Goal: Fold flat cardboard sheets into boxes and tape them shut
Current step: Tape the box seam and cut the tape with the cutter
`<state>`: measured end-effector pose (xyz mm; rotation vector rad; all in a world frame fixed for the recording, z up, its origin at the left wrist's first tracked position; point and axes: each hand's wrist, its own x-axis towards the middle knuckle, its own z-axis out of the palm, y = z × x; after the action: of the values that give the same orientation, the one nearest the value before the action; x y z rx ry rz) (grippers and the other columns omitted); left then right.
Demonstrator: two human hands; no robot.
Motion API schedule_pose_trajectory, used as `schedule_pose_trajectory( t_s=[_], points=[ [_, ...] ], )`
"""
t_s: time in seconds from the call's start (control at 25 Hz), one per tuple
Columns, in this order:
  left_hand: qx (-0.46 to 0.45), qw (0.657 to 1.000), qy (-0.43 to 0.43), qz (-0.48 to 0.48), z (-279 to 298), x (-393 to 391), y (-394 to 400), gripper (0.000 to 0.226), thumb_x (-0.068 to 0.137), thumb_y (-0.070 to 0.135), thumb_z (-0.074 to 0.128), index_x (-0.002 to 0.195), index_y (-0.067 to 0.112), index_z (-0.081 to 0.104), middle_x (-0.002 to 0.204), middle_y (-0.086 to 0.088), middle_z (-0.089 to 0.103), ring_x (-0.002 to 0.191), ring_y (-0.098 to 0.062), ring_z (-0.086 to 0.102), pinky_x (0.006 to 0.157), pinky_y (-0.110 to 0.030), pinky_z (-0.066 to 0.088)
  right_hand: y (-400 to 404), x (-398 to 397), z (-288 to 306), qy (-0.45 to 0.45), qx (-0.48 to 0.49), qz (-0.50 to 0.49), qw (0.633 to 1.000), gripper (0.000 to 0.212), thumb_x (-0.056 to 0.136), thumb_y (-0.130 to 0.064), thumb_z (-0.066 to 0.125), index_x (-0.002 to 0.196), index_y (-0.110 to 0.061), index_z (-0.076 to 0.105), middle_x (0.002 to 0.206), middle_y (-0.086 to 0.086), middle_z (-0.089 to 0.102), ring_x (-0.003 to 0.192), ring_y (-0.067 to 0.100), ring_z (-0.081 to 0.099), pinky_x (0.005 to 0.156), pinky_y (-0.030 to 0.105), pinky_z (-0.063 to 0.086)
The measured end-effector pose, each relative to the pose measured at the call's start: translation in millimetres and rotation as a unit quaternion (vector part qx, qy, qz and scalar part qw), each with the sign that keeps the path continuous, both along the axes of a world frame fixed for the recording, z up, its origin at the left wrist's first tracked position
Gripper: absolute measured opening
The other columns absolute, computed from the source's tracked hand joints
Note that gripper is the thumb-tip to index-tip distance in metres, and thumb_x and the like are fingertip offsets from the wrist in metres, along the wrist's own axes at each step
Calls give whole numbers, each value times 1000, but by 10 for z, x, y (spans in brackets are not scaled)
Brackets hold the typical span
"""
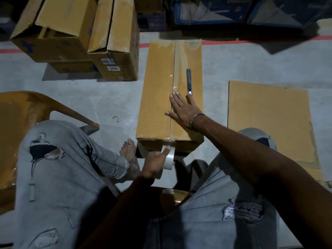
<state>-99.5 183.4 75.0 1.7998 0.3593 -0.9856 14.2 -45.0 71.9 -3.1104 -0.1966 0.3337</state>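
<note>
Below near box edge: left hand (156,159) grips white tape roll (169,157), thumb on rim, roll touching near end face of long brown cardboard box (158,97). Box long axis runs straight away from person; taped centre seam (172,81) follows it. Right hand (183,112) flat, fingers straight, pressing tape on seam, nearer grey utility knife (189,80) just beyond fingertips. Judgement: cut next, at near edge. Flat cardboard sheet (267,121) lies right.

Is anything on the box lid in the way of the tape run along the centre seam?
Nothing sits on the seam itself. A box cutter lies on the box just right of it, clear of the tape line. The right hand presses flat across the seam's near part; the left hand holds the tape roll.
</note>
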Motion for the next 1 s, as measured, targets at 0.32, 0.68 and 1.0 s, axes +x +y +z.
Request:
schedule_pose_trajectory(
  t_s=[0.32,0.68,1.0],
  points=[
    [40,993,92,67,142,74,-54,57,79,53,70,116,10,61,105,-27,71,96,-46,72,89,-59,58,236,-426,187,63,36,4,997,85,103,-69,7,165,-11,-2,173,8,-4,160,21,-3,127,56,2],
    [49,997,29,46,82,-11,11,34,97,44,69,103,10,69,97,-15,73,91,-30,69,85,-41,56,256,-578,45,92,-14,52,994,91,99,-75,6,164,-13,-9,172,8,-12,159,22,-9,126,56,0],
    [29,998,-2,62,46,8,10,23,90,34,75,82,14,69,84,-4,69,86,-23,62,81,-37,49,251,-478,216,133,43,20,990,90,100,-75,21,165,-16,-1,173,6,-6,160,22,-4,126,59,6]
  ],
)
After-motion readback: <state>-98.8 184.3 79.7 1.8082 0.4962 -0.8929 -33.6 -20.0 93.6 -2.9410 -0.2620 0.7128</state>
